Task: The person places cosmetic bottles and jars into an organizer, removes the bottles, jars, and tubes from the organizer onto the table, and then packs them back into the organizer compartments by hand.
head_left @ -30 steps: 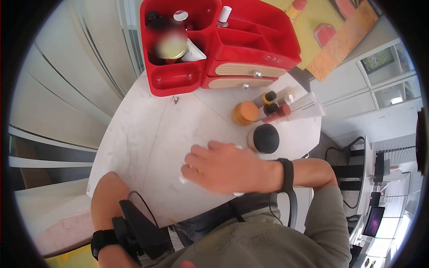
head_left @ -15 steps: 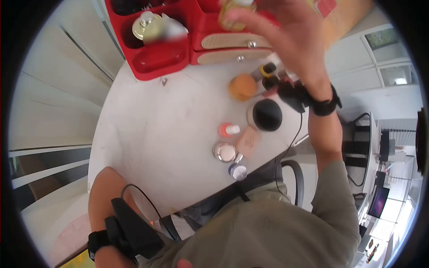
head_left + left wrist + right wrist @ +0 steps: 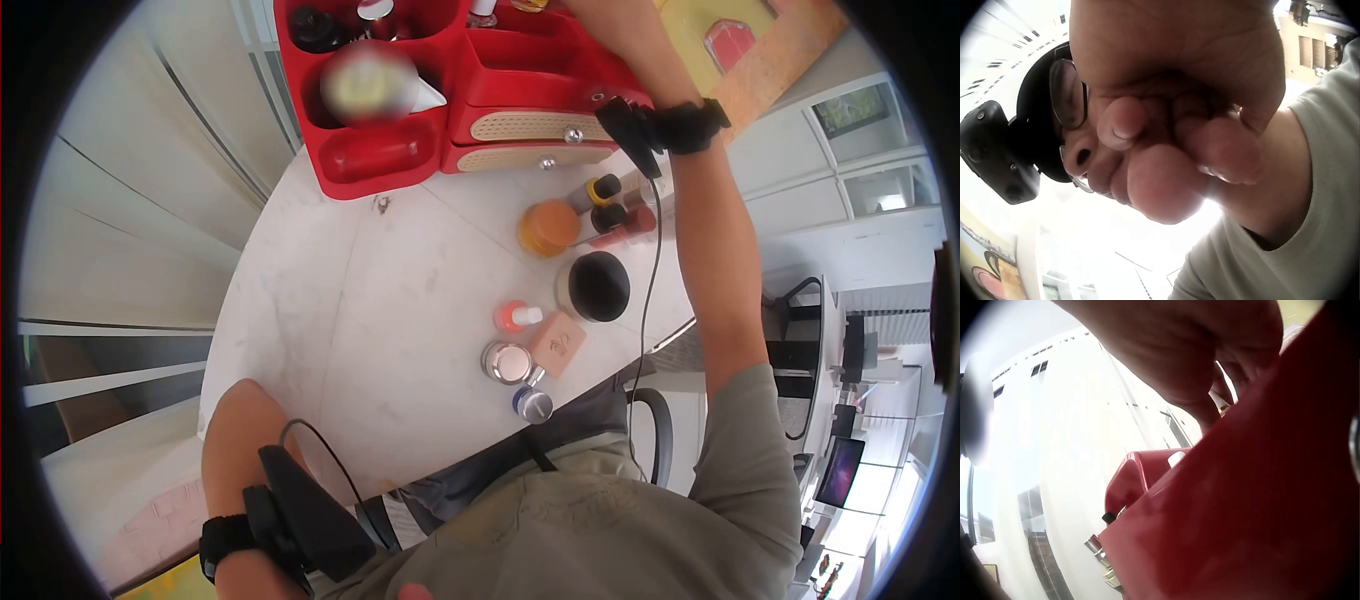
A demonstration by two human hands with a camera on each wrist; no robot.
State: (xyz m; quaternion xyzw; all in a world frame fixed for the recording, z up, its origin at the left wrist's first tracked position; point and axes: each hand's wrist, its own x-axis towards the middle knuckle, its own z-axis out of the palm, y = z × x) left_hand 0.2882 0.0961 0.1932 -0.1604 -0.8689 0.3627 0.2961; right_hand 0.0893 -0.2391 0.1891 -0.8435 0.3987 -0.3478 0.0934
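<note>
My right hand (image 3: 1200, 359) reaches over the red wall of the cosmetics organizer (image 3: 1210, 519), its fingers dipping behind it. Between thumb and fingers shows a bit of a small yellow glass bottle (image 3: 528, 4), which sits at the top edge of the head view. Most of this hand is cut off there. Beside the bottle stands a white-capped nail polish (image 3: 483, 10). My left hand (image 3: 1179, 81) holds nothing; its fingers are loosely curled, away from the table.
Near the front edge lie a coral nail polish (image 3: 513, 316), a round compact (image 3: 507, 362), a pink square case (image 3: 557, 343) and a blue-based jar (image 3: 533, 405). Behind them stand a black-lidded jar (image 3: 600, 286), an orange-lidded jar (image 3: 549, 227) and several tubes. Drawers (image 3: 545, 125) front the organizer.
My right hand lifts the yellow bottle from among the small items at the front and carries it up to the organizer's upper compartments. My left arm stays about where it was.
</note>
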